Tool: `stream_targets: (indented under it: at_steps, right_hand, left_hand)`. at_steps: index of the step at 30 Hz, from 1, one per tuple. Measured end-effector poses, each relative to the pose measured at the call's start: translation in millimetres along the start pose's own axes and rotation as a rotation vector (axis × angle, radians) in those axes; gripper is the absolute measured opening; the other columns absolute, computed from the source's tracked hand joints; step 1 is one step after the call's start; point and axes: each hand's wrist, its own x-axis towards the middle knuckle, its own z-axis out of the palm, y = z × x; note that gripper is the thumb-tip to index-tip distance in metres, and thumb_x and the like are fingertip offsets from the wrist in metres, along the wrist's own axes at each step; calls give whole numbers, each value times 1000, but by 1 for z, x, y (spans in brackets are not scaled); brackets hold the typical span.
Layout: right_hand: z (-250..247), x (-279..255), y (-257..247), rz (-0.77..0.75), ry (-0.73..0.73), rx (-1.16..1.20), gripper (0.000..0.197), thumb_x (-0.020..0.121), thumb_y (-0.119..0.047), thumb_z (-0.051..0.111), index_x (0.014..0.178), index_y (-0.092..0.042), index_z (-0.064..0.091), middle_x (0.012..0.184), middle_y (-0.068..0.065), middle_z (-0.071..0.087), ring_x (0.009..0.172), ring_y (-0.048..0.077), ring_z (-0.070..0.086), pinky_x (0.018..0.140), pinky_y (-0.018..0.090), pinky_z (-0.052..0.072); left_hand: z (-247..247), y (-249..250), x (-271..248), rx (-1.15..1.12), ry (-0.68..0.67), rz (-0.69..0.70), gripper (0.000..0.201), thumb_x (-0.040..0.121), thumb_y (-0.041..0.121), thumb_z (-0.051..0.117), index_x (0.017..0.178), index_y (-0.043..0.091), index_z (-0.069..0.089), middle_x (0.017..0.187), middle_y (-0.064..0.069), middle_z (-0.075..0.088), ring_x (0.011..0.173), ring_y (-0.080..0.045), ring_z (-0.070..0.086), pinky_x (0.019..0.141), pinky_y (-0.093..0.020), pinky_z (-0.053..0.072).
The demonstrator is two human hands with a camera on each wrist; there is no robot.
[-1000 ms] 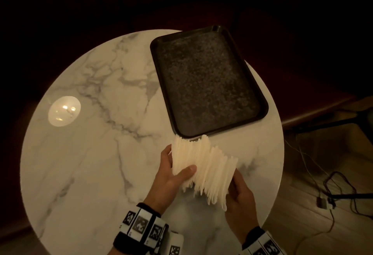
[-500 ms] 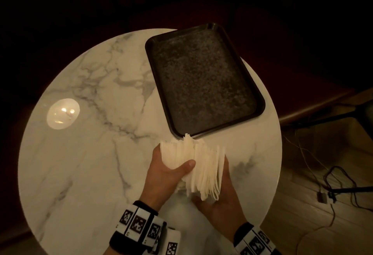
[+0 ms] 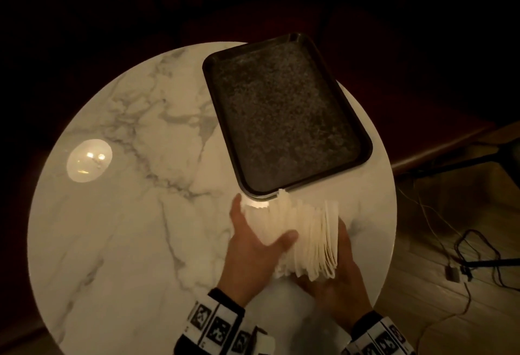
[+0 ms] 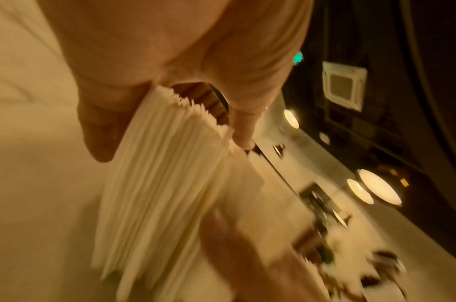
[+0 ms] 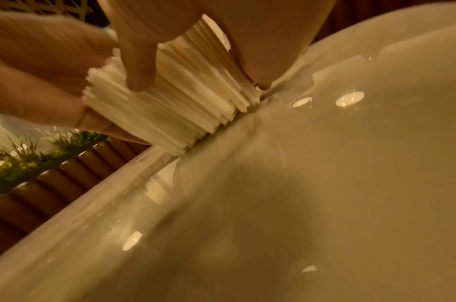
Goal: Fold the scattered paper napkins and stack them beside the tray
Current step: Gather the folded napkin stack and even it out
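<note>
A thick stack of white folded napkins [image 3: 304, 231] stands on edge on the round marble table [image 3: 140, 214], right in front of the near short side of the empty dark tray [image 3: 284, 118]. My left hand [image 3: 254, 238] holds the stack's left face, its thumb laid over the top edges. On the stack's right side is my right hand [image 3: 342, 264], pressing against the last napkin. The right wrist view shows the napkins [image 5: 170, 102] clamped between both hands, lower edges on the table. In the left wrist view the stack [image 4: 164, 183] is slightly fanned.
A bright lamp reflection [image 3: 89, 160] lies on the left of the tabletop. The table's rim runs just right of my right hand. Cables and a plug [image 3: 464, 256] lie on the wooden floor to the right. Dark seating stands behind the table.
The napkins were fanned wide between my hands one second ago. My hands have come together and squeezed them into a tighter stack near the tray's front edge.
</note>
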Motion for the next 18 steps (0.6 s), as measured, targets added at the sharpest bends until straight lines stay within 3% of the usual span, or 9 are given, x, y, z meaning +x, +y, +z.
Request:
stream_targets:
  at_steps: [2,4,6,8,9,11,13,16,18]
  right_hand:
    - [-3,-2,1,17,-38,21,101,57,-28,90,134,-48,27,129,-24,49,116,-20,46,93,4,42]
    - [-4,-4,-5,61,-105,61,99,60,-23,90,133,-51,28,127,-26,51,114,-18,49,90,10,49]
    - [-3,-3,-5,58,-78,74,99,56,-34,90,129,-50,25,124,-32,41,112,-24,44,82,0,44]
    - [-5,-3,-1,43,-24,20,106,54,-28,91,126,-53,17,123,-38,31,107,-35,35,81,-7,35]
    - [-6,-3,1,51,-14,17,109,53,-26,92,125,-55,15,123,-40,29,106,-35,33,85,-5,32]
    - [-9,-5,6,74,-30,7,113,46,-37,94,125,-59,17,126,-38,35,113,-25,38,98,9,34]
    - [-11,-4,5,146,-16,98,108,39,-48,93,124,-60,27,126,-30,47,115,-12,50,100,25,45]
    - [-18,-4,7,145,-8,33,92,53,-49,81,126,-51,25,116,-37,41,101,-27,46,91,12,39]
    - [-24,-3,10,155,18,4,97,56,-56,77,133,-45,19,115,-38,37,99,-29,43,92,12,35]
  left_hand:
    - [-4,-1,6,-19,45,5,115,72,35,84,149,40,-1,129,7,49,113,-11,54,94,-26,43]
    - [-1,6,-1,96,-39,60,114,73,34,83,150,41,-2,127,14,46,112,-6,51,94,-23,42]
    - [5,15,-10,157,-101,113,111,74,38,81,150,43,0,127,21,44,113,-2,48,98,-23,41]
    - [5,19,-6,172,-80,147,107,74,43,80,149,45,5,129,20,46,116,-2,50,101,-25,44]
    - [4,18,-1,169,-66,139,108,72,45,81,149,44,5,134,17,45,120,-4,50,104,-29,44]
    - [2,16,6,147,-72,79,111,70,49,81,149,43,4,145,9,42,129,-11,46,111,-38,41]
    - [6,15,4,160,-101,63,112,70,48,82,149,43,2,146,7,42,131,-13,45,112,-39,40]
    - [15,22,-4,233,-189,134,116,69,46,83,149,44,0,143,15,32,127,-3,37,108,-28,35]
    - [14,28,-1,270,-211,164,113,68,54,80,149,47,1,142,13,30,126,-4,37,108,-29,36]
